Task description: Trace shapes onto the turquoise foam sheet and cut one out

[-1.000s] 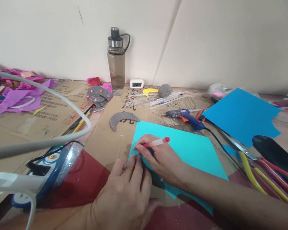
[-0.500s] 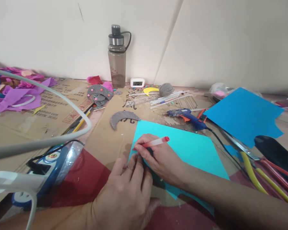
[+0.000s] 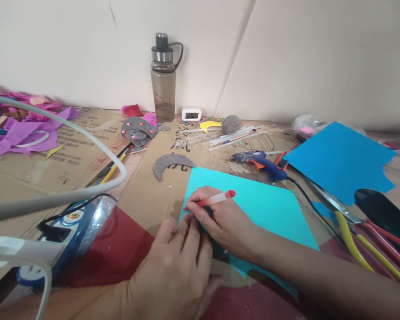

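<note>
My right hand (image 3: 225,222) is closed round a red pen (image 3: 223,196) with a translucent barrel and a red end cap. The pen's tip is at the left edge of a turquoise paper sheet (image 3: 253,195). My left hand (image 3: 176,262) lies with its fingers stretched out over the sheet's lower left part, fingertips close beside my right hand. What lies under those fingers is hidden. Just beyond the sheet's top left corner rests a grey crescent (image 3: 168,163) on the cardboard (image 3: 143,178).
A blue glue gun (image 3: 260,162) lies behind the sheet, its cord running right. Scissors (image 3: 346,218) and a blue sheet (image 3: 343,160) are at right. A bottle (image 3: 163,89), a small clock (image 3: 191,114) and a yarn ball (image 3: 231,124) stand at the back. A white cable (image 3: 86,131) arches across the left.
Both hands and the pen look almost unmoved. The whole view has shifted very slightly.
</note>
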Demonstrator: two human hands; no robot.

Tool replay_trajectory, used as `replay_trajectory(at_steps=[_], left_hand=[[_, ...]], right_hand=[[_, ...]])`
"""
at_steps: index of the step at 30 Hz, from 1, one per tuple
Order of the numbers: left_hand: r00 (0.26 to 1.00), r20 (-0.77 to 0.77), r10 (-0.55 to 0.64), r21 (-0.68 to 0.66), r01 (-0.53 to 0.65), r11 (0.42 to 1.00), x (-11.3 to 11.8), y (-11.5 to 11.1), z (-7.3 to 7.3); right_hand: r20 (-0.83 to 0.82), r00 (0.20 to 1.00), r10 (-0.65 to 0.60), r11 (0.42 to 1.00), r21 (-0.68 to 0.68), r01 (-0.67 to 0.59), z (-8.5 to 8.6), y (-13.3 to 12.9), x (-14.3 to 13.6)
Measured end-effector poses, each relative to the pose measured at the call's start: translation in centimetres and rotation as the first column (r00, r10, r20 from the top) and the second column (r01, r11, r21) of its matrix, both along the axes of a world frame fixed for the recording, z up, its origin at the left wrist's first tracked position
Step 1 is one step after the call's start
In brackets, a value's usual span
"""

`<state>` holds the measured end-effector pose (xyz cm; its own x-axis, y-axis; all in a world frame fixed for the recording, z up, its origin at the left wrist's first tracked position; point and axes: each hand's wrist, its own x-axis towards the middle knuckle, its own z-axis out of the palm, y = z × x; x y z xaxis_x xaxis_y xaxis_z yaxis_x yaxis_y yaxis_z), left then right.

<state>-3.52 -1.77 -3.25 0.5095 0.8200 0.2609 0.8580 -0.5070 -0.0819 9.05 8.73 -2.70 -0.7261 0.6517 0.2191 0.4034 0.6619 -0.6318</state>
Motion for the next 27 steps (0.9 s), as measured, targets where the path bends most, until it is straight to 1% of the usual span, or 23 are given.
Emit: replay_trajectory(at_steps=[8, 14, 27], left_hand=[[1.000, -0.009, 0.015, 0.000, -0.015, 1.000, 0.07, -0.02, -0.04], [1.000, -0.016, 0.013, -0.010, -0.014, 1.000, 0.05, -0.12, 0.12], [0.999, -0.034, -0.010, 0.034, 0.011, 0.999, -0.18, 0.00, 0.02]], right_hand=[[-0.001, 0.999, 0.038, 0.999, 0.011, -0.038, 0.25, 0.08, 0.05], [-0.005, 1.000, 0.030, 1.000, 0.008, -0.030, 0.24, 0.06, 0.04], [-0.012, 0.999, 0.036, 0.999, -0.030, -0.036, 0.00, 0.15, 0.02]])
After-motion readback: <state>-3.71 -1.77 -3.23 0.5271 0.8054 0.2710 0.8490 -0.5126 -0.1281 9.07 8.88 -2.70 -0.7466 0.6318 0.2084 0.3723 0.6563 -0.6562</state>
